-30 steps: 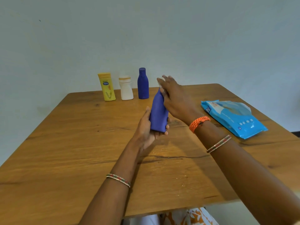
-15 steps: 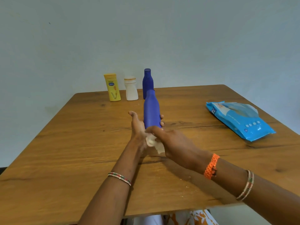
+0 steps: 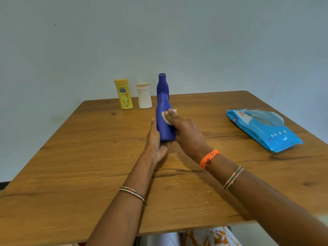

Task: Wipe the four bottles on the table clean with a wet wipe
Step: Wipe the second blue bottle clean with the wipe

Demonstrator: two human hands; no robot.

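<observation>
My left hand (image 3: 156,144) grips the lower part of a dark blue bottle (image 3: 162,105), which tilts away from me above the middle of the wooden table (image 3: 88,157). My right hand (image 3: 186,134) holds a white wet wipe (image 3: 166,118) against the bottle's body, about halfway up. At the far edge stand three more bottles in a row: a yellow bottle (image 3: 124,94), a white bottle (image 3: 144,95) and a second dark blue bottle (image 3: 162,84), its lower half hidden behind the held one.
A blue pack of wet wipes (image 3: 262,128) lies flat on the right side of the table. A plain wall rises just behind the far edge. The near edge of the table is close to my body.
My right hand has moved the wipe from the bottle's base up to its middle. A second ago it was at the bottle's top. The left hand keeps its hold.
</observation>
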